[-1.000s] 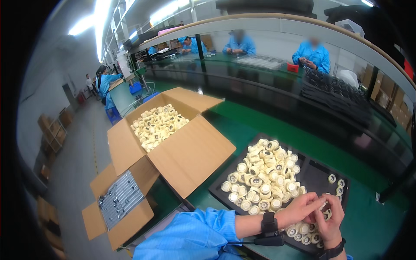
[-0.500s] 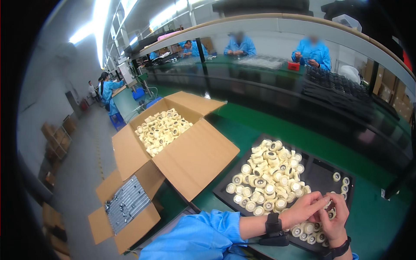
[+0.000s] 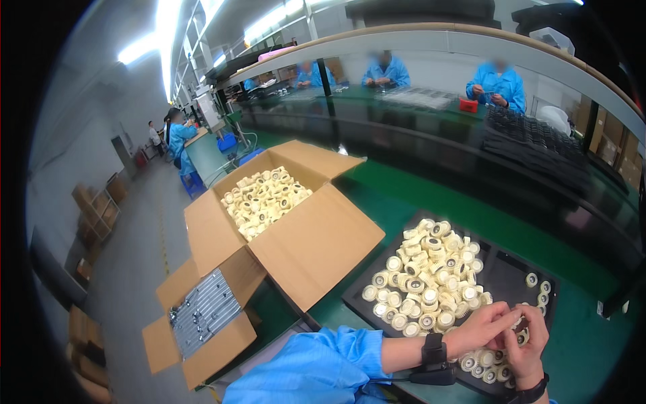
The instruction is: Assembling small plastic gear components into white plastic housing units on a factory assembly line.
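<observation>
My left hand [image 3: 479, 331] and my right hand [image 3: 527, 350] meet over the right part of a black tray [image 3: 369, 311]. Their fingers are closed together around a small cream toothed gear [image 3: 517, 323], mostly hidden by the fingertips. A large heap of similar cream gears [image 3: 431, 276], some with dark metal centres, fills the tray's left and middle. More gears [image 3: 486, 360] lie below my hands, partly covered by them. Along the tray's right side stands a short row of single gears [image 3: 544, 287]. Black bands sit on both my wrists.
Left of the tray, an open cardboard box [image 3: 316, 246] holds many more cream gears. A lower carton [image 3: 219, 353] contains grey metal strips with small parts. Beyond the green table [image 3: 397, 178], a long shelf rail [image 3: 431, 37] crosses the view, with co-workers in blue behind it.
The whole view has shifted slightly, so everything sits a little further right. My hands keep the same closed pose over the tray, with only slight finger movement.
</observation>
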Available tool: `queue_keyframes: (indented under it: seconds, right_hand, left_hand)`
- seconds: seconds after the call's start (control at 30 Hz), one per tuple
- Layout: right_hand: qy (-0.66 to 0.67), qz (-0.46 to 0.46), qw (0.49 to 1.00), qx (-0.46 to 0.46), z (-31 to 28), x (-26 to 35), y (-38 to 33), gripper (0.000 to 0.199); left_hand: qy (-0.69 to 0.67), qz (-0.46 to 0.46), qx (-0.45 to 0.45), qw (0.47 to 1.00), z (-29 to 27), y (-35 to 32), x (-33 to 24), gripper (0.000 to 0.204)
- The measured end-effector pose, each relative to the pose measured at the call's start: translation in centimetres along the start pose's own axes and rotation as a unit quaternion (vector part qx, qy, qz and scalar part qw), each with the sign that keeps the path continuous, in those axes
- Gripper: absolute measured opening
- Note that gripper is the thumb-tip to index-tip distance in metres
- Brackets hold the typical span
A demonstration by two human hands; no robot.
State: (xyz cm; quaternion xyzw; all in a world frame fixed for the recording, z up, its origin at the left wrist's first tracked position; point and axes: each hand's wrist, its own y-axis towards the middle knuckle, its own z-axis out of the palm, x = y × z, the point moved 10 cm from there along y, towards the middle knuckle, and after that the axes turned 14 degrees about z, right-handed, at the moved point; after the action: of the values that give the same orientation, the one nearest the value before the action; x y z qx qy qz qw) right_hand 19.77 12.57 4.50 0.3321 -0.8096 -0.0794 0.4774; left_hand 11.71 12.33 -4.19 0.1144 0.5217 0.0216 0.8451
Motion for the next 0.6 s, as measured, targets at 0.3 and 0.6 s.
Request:
queue_keyframes:
  seconds: [0.3, 0.6]
  right_hand:
    - [0.002, 0.018, 1.000, 0.007, 0.08, -0.20, 0.00, 0.037]
    - [0.000, -0.034, 0.999, -0.012, -0.05, 0.09, -0.04, 0.043]
  left_hand:
    - [-0.002, 0.001, -0.003, 1.000, -0.18, -0.03, 0.35, 0.032]
    - [-0.003, 0.000, -0.006, 1.000, -0.03, -0.07, 0.15, 0.032]
